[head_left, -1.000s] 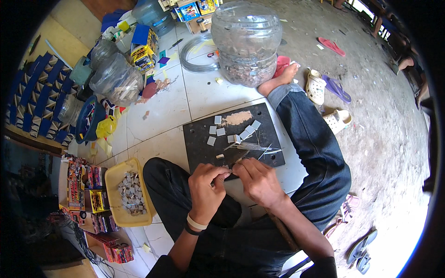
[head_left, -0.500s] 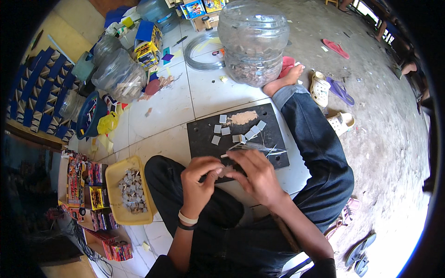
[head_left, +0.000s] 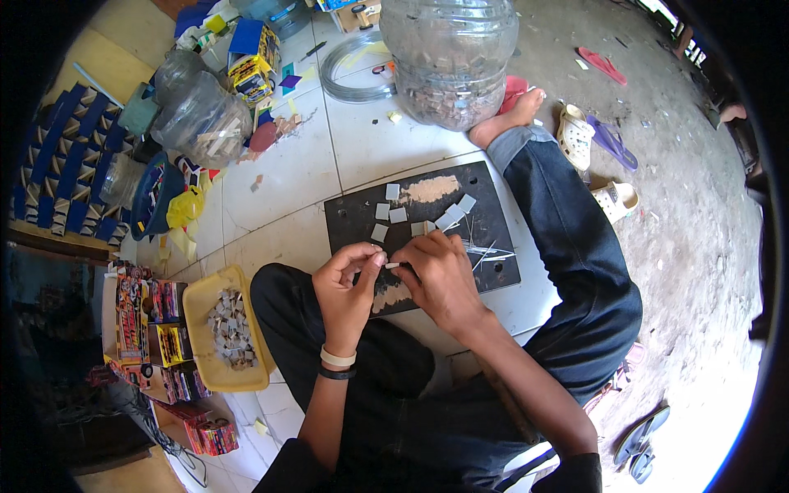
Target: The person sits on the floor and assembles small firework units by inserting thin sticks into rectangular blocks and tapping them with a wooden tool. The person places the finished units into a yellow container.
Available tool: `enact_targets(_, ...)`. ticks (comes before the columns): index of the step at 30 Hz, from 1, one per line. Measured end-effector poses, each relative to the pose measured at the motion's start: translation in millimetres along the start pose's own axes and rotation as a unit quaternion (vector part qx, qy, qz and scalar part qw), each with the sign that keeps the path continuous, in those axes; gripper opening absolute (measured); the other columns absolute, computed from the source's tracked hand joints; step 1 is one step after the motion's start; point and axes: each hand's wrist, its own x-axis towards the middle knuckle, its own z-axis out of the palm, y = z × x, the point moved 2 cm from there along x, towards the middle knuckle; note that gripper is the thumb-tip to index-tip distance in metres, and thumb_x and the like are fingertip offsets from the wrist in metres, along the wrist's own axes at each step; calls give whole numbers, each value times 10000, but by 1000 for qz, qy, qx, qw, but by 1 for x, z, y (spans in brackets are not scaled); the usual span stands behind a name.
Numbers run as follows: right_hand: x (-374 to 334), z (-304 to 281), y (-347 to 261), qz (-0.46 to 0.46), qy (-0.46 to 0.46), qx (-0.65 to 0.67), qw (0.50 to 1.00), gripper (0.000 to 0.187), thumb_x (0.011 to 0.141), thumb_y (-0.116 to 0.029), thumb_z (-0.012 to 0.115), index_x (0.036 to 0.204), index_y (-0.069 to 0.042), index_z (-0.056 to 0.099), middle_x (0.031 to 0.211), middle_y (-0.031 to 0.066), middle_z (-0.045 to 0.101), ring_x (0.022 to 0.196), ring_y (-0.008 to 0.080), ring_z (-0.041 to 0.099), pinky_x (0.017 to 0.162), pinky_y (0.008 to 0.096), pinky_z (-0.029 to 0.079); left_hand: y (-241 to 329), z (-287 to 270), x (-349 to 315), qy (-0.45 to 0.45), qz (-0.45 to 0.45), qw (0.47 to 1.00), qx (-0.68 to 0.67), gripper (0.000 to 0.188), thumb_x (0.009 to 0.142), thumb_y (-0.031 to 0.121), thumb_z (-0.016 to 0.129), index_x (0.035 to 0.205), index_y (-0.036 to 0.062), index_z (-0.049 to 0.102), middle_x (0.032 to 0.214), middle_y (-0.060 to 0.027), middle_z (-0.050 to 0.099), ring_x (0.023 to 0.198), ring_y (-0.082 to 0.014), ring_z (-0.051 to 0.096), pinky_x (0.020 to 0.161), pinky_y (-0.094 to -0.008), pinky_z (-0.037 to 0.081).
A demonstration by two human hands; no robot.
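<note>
and it's the bare grey ground (head_left: 699,246) taking up the whole right side here, meeting a white tiled floor (head_left: 275,193) where the person sits, legs in dark jeans (head_left: 567,222) bent out on either side. up at the top edge stands a big clear plastic container (head_left: 448,57), small pale bits heaped in its lower part. between the knees, flat on the tiles, lies the black board (head_left: 349,226), with two rough tan patches showing on it. by the left knee, here's the yellow tray (head_left: 238,384), well stocked with small grey and pale pieces (head_left: 230,324). a coil of wire (head_left: 329,78) lies just left of the clear container.

now to the hands, meeting over the near part of the board! the right hand (head_left: 440,278) comes in with fingers curled and tips drawn close; the left hand (head_left: 343,287), two bands (head_left: 338,359) at its wrist, has thumb and fingers pinched together. just past the right hand, thin metal rods (head_left: 489,253) lie loosely crossed on the board, and grey squares (head_left: 398,215) are scattered beyond both hands. and the smallest of all: a small pale piece (head_left: 393,264), gripped right between the two sets of fingertips, partly hidden by them.
</note>
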Motion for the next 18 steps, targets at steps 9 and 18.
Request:
enact_targets(9,-1,-2,-1,3,4,9,1000,216,831,-34,845,1022,-102,769,1017,60,743,1007,292,663,879,443,449,2,7,-6,16,37,997,71,92,992,-41,796,1080,-59,778,1013,-93,816,921,-117,749,859,-265,582)
enact_targets(18,0,-2,-2,5,7,6,1000,162,827,-65,846,979,-77,789,996,84,750,1027,293,675,901,434,455,3,13,-9,42,124,976,174,120,940,-65,808,1052,-24,791,982,-113,825,867,-175,776,811,-299,600)
